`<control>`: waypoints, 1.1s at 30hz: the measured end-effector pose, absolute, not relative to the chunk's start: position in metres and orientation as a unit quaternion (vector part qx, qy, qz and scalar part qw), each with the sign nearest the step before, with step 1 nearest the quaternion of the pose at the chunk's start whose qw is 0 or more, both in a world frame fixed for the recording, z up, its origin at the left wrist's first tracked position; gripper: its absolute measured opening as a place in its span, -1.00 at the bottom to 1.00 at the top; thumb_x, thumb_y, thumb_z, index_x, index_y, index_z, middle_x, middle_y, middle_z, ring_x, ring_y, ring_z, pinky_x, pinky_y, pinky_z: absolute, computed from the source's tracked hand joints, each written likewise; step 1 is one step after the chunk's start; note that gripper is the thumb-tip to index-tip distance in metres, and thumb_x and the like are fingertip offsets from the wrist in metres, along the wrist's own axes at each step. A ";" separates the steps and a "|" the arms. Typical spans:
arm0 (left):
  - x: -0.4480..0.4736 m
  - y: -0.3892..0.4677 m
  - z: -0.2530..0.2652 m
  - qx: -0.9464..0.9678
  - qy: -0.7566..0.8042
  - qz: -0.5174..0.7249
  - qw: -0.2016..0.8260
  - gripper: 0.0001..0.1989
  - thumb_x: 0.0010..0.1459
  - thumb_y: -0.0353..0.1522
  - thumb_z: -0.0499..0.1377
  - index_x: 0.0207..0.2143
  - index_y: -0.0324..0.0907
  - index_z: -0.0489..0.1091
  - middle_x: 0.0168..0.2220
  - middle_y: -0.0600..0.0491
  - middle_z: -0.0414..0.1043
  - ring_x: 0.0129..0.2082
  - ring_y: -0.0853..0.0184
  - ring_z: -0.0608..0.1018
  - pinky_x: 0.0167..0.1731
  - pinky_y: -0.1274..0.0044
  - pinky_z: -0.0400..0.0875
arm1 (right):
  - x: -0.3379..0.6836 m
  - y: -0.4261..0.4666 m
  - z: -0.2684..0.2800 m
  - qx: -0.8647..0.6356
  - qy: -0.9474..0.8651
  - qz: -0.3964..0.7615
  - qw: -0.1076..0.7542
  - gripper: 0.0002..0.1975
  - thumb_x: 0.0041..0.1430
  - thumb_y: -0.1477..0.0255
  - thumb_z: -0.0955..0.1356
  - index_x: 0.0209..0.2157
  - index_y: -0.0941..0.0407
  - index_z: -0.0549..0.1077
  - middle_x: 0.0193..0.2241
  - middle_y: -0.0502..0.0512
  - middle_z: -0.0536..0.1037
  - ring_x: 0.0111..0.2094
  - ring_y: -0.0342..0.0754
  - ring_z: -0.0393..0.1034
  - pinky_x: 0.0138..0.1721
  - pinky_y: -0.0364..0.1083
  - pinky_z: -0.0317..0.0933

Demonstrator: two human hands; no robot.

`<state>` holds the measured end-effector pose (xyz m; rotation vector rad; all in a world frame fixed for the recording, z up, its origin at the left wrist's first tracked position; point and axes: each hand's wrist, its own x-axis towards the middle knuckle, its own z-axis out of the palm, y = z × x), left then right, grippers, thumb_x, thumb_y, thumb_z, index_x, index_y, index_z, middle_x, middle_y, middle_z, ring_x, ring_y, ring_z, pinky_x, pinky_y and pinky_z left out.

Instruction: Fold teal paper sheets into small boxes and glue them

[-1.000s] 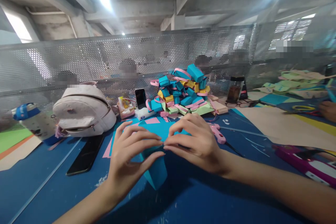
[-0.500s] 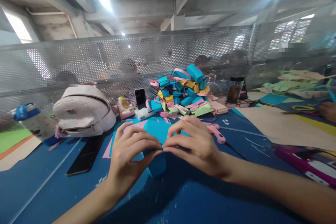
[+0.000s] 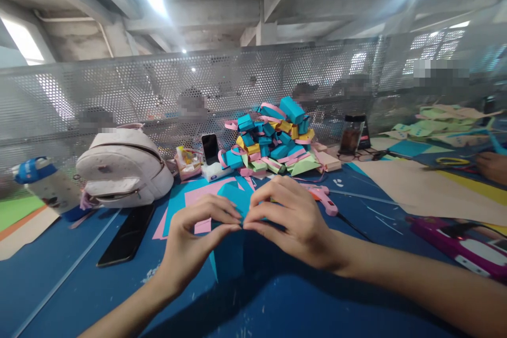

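So the left hand point(image 3: 184, 232) has thumb and fingertips pinched narrow, and the right hand point(image 3: 293, 219) is pinched the same way right beside it, tips nearly touching, both apparently gripping one edge of the blue paper piece point(image 3: 232, 253). That piece is under and between the hands, part of it dropping below the fingertips and part showing just beyond them. Looks to me like it's partway along — it's already bent out of flat, but one pointed flap hangs loose below the left hand, so I'd say it's not closed up. Can't tell if the pinched edge is creased or stuck; the fingers hide it. Past the hands there's a big heap of folded paper pieces point(image 3: 273, 140), blue, yellow and pink, so plenty looks done, while a flat pink sheet point(image 3: 194, 198) just beyond the left hand is basically unworked. Pink glue gun point(image 3: 328, 203) lies just beyond the right hand — neither hand is on it.
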<state>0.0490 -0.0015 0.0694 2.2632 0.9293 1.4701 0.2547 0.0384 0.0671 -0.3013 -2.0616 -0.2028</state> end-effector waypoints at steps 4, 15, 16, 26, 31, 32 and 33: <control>0.046 0.002 0.071 0.726 0.354 0.560 0.185 -0.89 0.12 -0.42 0.30 -0.47 -0.14 0.50 -0.39 0.03 0.57 -0.27 0.27 0.60 -0.16 0.42 0.51 | 0.256 0.042 0.068 -0.134 -0.850 -0.089 0.502 -0.84 0.29 0.41 0.36 -0.38 0.11 0.53 -0.34 0.07 0.52 -0.35 -0.07 0.29 -0.25 -0.04 0.13; 0.033 0.008 0.082 0.720 0.409 0.548 0.122 -0.87 0.21 -0.34 0.22 -0.38 -0.13 0.55 -0.29 0.03 0.61 -0.19 0.28 0.61 -0.14 0.47 0.50 | 0.257 0.045 0.068 -0.140 -0.844 -0.109 0.506 -0.84 0.28 0.42 0.35 -0.38 0.10 0.54 -0.33 0.07 0.51 -0.33 -0.05 0.32 -0.24 -0.04 0.14; 0.033 0.009 0.081 0.724 0.412 0.540 0.120 -0.86 0.22 -0.33 0.21 -0.35 -0.12 0.57 -0.28 0.02 0.62 -0.18 0.26 0.61 -0.13 0.46 0.50 | 0.257 0.045 0.068 -0.140 -0.844 -0.111 0.506 -0.84 0.28 0.42 0.35 -0.39 0.10 0.54 -0.33 0.07 0.51 -0.33 -0.05 0.33 -0.24 -0.04 0.15; 0.028 0.017 0.074 0.724 0.414 0.540 0.114 -0.95 0.11 -0.36 0.30 -0.39 -0.09 0.59 -0.33 0.02 0.62 -0.23 0.23 0.62 -0.16 0.38 0.53 | 0.259 0.048 0.067 -0.132 -0.844 -0.106 0.508 -0.87 0.27 0.41 0.36 -0.36 0.09 0.54 -0.32 0.07 0.53 -0.32 -0.05 0.32 -0.23 -0.04 0.14; 0.031 0.017 0.075 0.716 0.418 0.543 0.131 -0.86 0.06 -0.34 0.33 -0.52 -0.16 0.50 -0.40 0.02 0.56 -0.31 0.25 0.60 -0.26 0.43 0.51 | 0.260 0.048 0.067 -0.130 -0.845 -0.104 0.508 -0.88 0.27 0.42 0.37 -0.36 0.10 0.54 -0.31 0.08 0.53 -0.32 -0.05 0.32 -0.23 -0.03 0.13; 0.031 0.017 0.077 0.713 0.420 0.546 0.134 -0.83 0.07 -0.34 0.33 -0.53 -0.17 0.46 -0.40 0.03 0.54 -0.31 0.27 0.59 -0.27 0.45 0.49 | 0.259 0.048 0.067 -0.130 -0.846 -0.105 0.507 -0.88 0.27 0.41 0.37 -0.35 0.09 0.54 -0.31 0.08 0.53 -0.32 -0.06 0.32 -0.23 -0.03 0.13; 0.029 0.018 0.079 0.711 0.420 0.547 0.137 -0.82 0.09 -0.33 0.31 -0.52 -0.17 0.43 -0.39 0.03 0.52 -0.30 0.27 0.57 -0.26 0.46 0.47 | 0.260 0.048 0.067 -0.130 -0.846 -0.105 0.506 -0.88 0.27 0.42 0.37 -0.36 0.09 0.54 -0.31 0.08 0.53 -0.32 -0.06 0.32 -0.23 -0.03 0.13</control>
